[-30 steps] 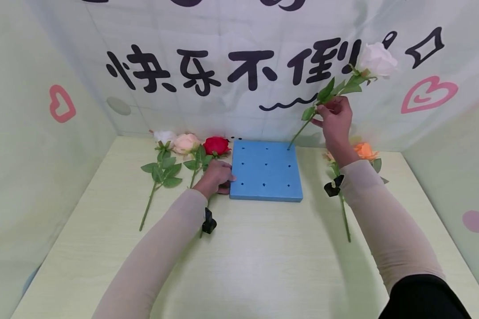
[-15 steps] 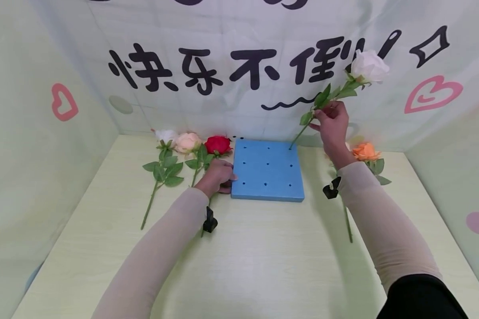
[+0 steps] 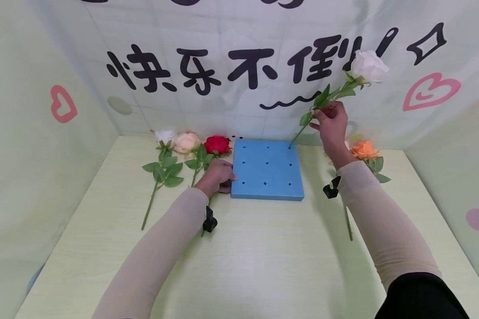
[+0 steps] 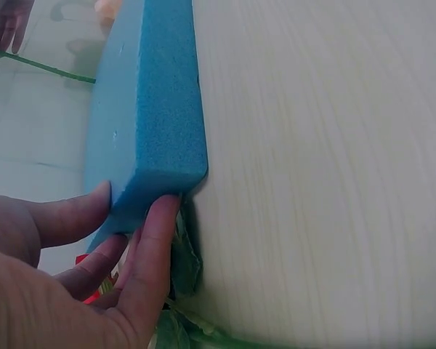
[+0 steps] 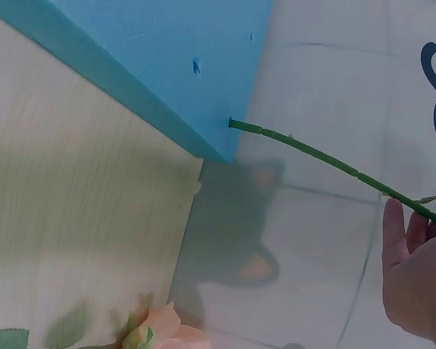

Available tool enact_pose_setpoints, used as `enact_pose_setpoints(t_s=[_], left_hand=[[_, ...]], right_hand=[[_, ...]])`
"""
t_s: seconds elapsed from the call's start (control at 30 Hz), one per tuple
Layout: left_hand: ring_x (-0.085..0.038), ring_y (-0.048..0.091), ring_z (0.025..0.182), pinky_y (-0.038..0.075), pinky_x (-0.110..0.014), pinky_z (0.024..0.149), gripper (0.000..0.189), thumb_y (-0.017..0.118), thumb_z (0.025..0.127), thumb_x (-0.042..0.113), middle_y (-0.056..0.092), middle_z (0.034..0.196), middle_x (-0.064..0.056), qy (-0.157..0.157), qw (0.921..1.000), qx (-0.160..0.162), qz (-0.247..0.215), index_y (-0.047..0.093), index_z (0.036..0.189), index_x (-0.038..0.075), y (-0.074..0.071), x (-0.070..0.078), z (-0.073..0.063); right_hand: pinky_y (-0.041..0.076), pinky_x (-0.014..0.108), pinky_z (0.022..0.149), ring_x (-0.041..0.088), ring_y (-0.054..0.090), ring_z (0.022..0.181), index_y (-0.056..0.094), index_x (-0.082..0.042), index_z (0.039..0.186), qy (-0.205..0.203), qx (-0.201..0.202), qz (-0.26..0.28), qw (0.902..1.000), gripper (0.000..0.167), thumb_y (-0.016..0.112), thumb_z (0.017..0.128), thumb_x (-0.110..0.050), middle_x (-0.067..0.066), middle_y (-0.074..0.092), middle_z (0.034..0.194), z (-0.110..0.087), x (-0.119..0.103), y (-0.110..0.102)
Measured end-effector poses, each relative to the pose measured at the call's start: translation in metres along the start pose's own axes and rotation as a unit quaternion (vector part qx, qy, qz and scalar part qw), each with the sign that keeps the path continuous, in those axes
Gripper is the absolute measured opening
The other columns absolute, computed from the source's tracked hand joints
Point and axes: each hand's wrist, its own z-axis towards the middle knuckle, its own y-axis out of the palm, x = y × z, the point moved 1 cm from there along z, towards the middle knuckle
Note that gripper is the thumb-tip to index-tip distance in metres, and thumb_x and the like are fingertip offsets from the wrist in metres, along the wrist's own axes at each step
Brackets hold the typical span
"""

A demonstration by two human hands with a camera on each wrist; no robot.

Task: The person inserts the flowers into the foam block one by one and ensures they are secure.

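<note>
My right hand pinches the stem of a white artificial rose above the blue foam block. The rose leans to the right, bloom up, and in the right wrist view its green stem ends in the hole at the block's far right corner. My left hand grips the block's left edge. In the left wrist view its thumb lies along the top edge and its fingers press against the side. A red rose lies right by this hand, its stem partly hidden under the wrist.
A white rose and a pale pink rose lie on the table at left. An orange rose lies at right, partly behind the right forearm. A peach rose shows beside it. A printed cloth hangs behind.
The right hand and the white rose have come slightly down and left since a second ago, with the stem tip at the same corner hole. The left hand stays at the block's edge.
</note>
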Motion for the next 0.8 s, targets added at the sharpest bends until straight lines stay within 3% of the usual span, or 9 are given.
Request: enact_pose_setpoints(t_s=[0.4, 0.67, 0.8], left_hand=[[-0.024, 0.055, 0.088, 0.058, -0.041, 0.076, 0.055, 0.062, 0.092, 0.0, 0.053, 0.108, -0.014, -0.003, 0.9999, -0.01, -0.01, 0.047, 0.144, 0.011, -0.002, 0.0, 0.0], [-0.025, 0.056, 0.091, 0.057, -0.043, 0.081, 0.053, 0.062, 0.092, 0.001, 0.054, 0.11, -0.015, -0.01, 0.9999, -0.006, -0.007, 0.048, 0.142, 0.011, -0.002, 0.001, 0.0], [-0.025, 0.055, 0.092, 0.058, -0.043, 0.08, 0.053, 0.062, 0.092, 0.001, 0.054, 0.11, -0.016, -0.013, 0.9999, -0.004, -0.005, 0.048, 0.143, 0.011, -0.001, 0.002, -0.001]], right_hand=[[0.058, 0.023, 0.066, 0.015, 0.064, 0.083, 0.053, -0.011, 0.1, -0.006, 0.007, 0.008, 0.9999, 0.017, 0.065, 0.091, -0.003, 0.005, 0.056, 0.094, 0.0, 0.001, -0.004], [0.058, 0.024, 0.065, 0.024, 0.064, 0.087, 0.056, -0.01, 0.099, -0.006, 0.009, -0.014, 0.9998, 0.012, 0.065, 0.091, -0.006, 0.005, 0.058, 0.093, -0.001, 0.0, -0.013], [0.058, 0.023, 0.064, 0.022, 0.064, 0.087, 0.057, -0.009, 0.099, 0.008, 0.011, -0.019, 0.9997, 0.011, 0.065, 0.091, -0.007, 0.006, 0.06, 0.095, -0.001, -0.001, -0.018]])
